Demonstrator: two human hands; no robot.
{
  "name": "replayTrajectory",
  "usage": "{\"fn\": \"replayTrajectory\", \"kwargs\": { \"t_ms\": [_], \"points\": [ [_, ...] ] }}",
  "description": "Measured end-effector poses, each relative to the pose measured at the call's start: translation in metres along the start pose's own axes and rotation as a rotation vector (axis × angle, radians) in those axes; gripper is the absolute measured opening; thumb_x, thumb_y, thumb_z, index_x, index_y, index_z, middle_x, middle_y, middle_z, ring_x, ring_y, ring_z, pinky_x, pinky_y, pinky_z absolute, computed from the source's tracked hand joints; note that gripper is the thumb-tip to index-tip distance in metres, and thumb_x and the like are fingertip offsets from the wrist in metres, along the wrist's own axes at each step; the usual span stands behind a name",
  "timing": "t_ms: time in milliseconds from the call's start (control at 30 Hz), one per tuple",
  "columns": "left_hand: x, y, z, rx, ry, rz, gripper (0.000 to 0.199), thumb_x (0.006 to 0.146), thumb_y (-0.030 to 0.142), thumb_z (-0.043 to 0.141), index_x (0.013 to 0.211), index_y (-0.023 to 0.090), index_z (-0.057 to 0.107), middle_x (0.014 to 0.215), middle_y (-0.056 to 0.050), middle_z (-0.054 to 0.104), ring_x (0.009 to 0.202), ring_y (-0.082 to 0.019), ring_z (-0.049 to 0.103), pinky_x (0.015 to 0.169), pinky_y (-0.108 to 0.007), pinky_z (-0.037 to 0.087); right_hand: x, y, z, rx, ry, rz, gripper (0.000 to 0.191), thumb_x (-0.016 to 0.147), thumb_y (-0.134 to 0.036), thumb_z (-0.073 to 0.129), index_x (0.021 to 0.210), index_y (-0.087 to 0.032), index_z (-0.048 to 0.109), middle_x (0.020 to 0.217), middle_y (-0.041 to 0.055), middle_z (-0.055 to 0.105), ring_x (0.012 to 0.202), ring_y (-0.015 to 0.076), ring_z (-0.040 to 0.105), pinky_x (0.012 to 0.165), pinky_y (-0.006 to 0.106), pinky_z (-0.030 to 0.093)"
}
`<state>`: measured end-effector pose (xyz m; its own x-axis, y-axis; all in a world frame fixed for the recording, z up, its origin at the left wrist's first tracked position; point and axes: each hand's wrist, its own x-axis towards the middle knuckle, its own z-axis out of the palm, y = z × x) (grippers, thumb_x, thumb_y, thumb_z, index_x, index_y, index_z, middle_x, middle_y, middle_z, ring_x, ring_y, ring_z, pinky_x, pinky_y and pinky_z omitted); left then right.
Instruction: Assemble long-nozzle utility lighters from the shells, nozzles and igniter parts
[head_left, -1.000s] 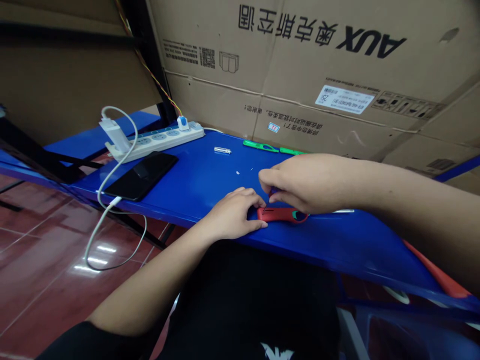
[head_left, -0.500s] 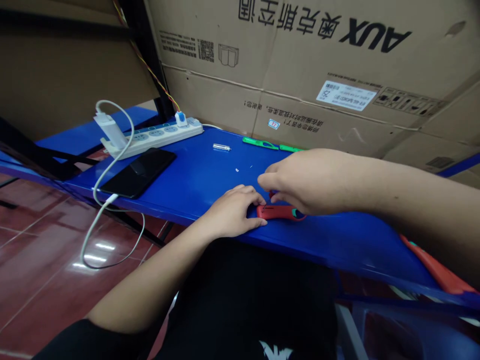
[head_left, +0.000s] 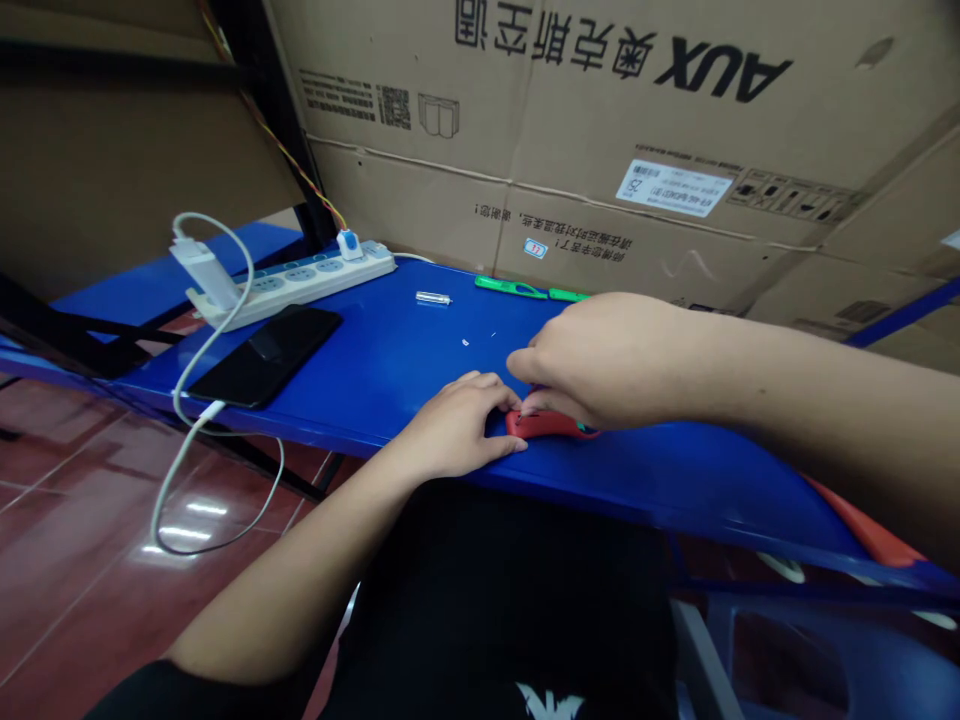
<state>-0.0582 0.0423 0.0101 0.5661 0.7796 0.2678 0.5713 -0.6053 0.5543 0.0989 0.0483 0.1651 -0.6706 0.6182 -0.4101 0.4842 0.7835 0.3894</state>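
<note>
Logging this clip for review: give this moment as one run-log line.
left hand: fingertips against red plastic handle | right hand: fingers over same handle | surface: blue metal shelf

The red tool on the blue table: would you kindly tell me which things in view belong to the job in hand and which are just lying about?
In use:
the red tool
the right hand, over it
the left hand, at its end

Lying about:
the green plastic piece
the small clear tube
the phone
the power strip
the charger
</note>
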Motion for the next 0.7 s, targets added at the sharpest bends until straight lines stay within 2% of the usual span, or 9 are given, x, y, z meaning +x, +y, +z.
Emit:
{"fn": "replayTrajectory", "kwargs": {
  "t_ms": [100, 233, 300, 367, 467, 533, 567, 633, 700],
  "points": [
    [0.0002, -0.0002, -0.0012, 0.01, -0.01, -0.004, 0.029, 0.082, 0.037, 0.076, 0.106, 0.022, 0.066, 0.113, -0.007, 0.067, 0.11, -0.028, 0.059, 0.097, -0.045, 0.046, 0.001, -0.0007, 0.001, 0.009, 0.05, 0.051, 0.033, 0.096, -0.044, 0.05, 0.102, -0.017, 0.069, 0.078, 0.0101, 0.069, 0.071, 0.0227, 0.062, 0.058, 0.031, 0.036],
    [0.0006, 0.0007, -0.0021, 0.009, -0.026, -0.008, 0.03, 0.083, 0.038, 0.075, 0.106, 0.021, 0.065, 0.115, -0.008, 0.067, 0.108, -0.028, 0.059, 0.096, -0.045, 0.047, -0.0002, 0.0019, 0.0026, 0.065, 0.029, -0.025, 0.038, 0.084, -0.035, 0.069, 0.118, -0.02, 0.062, 0.088, 0.0061, 0.071, 0.069, 0.0202, 0.061, 0.057, 0.03, 0.035],
    [0.0005, 0.001, -0.0021, 0.007, -0.025, -0.014, 0.03, 0.083, 0.038, 0.075, 0.105, 0.021, 0.065, 0.115, -0.007, 0.067, 0.107, -0.027, 0.059, 0.095, -0.043, 0.047, 0.0003, 0.0018, 0.0011, 0.063, 0.006, -0.071, 0.034, 0.08, -0.028, 0.072, 0.113, -0.023, 0.066, 0.094, 0.0055, 0.071, 0.072, 0.0213, 0.062, 0.058, 0.032, 0.036],
    [0.0005, 0.0012, -0.002, 0.01, -0.023, -0.016, 0.03, 0.083, 0.037, 0.075, 0.105, 0.021, 0.064, 0.113, -0.006, 0.067, 0.105, -0.026, 0.059, 0.093, -0.042, 0.048, 0.0019, 0.0005, -0.0018, 0.027, -0.017, -0.057, 0.024, 0.08, -0.026, 0.071, 0.104, -0.023, 0.07, 0.094, 0.0051, 0.072, 0.074, 0.0228, 0.063, 0.059, 0.033, 0.037],
    [0.0007, 0.0007, -0.0018, 0.019, -0.023, -0.008, 0.026, 0.083, 0.037, 0.076, 0.099, 0.021, 0.063, 0.11, -0.006, 0.067, 0.105, -0.026, 0.059, 0.093, -0.041, 0.047, 0.005, -0.0023, -0.0045, -0.049, -0.02, -0.018, 0.015, 0.086, -0.03, 0.064, 0.095, -0.021, 0.073, 0.081, 0.0053, 0.069, 0.072, 0.0232, 0.063, 0.057, 0.033, 0.038],
    [0.0008, 0.0001, -0.0016, 0.027, -0.024, 0.0, 0.025, 0.083, 0.038, 0.075, 0.097, 0.02, 0.063, 0.112, -0.006, 0.066, 0.107, -0.027, 0.058, 0.094, -0.042, 0.047, 0.0061, -0.0032, -0.0032, -0.082, -0.013, 0.006, 0.02, 0.091, -0.033, 0.057, 0.09, -0.02, 0.073, 0.074, 0.0064, 0.067, 0.072, 0.0233, 0.063, 0.057, 0.033, 0.038],
    [0.0008, -0.0001, -0.0016, 0.031, -0.026, 0.003, 0.026, 0.083, 0.039, 0.075, 0.098, 0.02, 0.063, 0.113, -0.007, 0.066, 0.108, -0.027, 0.058, 0.095, -0.043, 0.047, 0.006, -0.0029, -0.0018, -0.088, -0.012, 0.021, 0.024, 0.093, -0.035, 0.055, 0.092, -0.019, 0.072, 0.073, 0.0071, 0.066, 0.072, 0.0234, 0.062, 0.057, 0.032, 0.038],
    [0.0009, 0.0, -0.0017, 0.032, -0.029, 0.005, 0.028, 0.084, 0.039, 0.074, 0.102, 0.02, 0.064, 0.114, -0.007, 0.065, 0.109, -0.027, 0.058, 0.096, -0.044, 0.046, 0.0049, -0.0004, 0.0014, -0.068, -0.001, 0.044, 0.029, 0.094, -0.037, 0.054, 0.108, -0.017, 0.068, 0.074, 0.0074, 0.066, 0.069, 0.0232, 0.062, 0.055, 0.032, 0.038],
    [0.0011, 0.0008, -0.0019, 0.027, -0.028, 0.001, 0.029, 0.084, 0.039, 0.075, 0.103, 0.02, 0.063, 0.112, -0.007, 0.066, 0.107, -0.027, 0.058, 0.096, -0.044, 0.046, 0.0031, 0.0042, 0.0034, -0.009, 0.019, 0.004, 0.035, 0.09, -0.034, 0.059, 0.121, -0.016, 0.061, 0.08, 0.0067, 0.068, 0.068, 0.022, 0.061, 0.053, 0.031, 0.036]
  ]
}}
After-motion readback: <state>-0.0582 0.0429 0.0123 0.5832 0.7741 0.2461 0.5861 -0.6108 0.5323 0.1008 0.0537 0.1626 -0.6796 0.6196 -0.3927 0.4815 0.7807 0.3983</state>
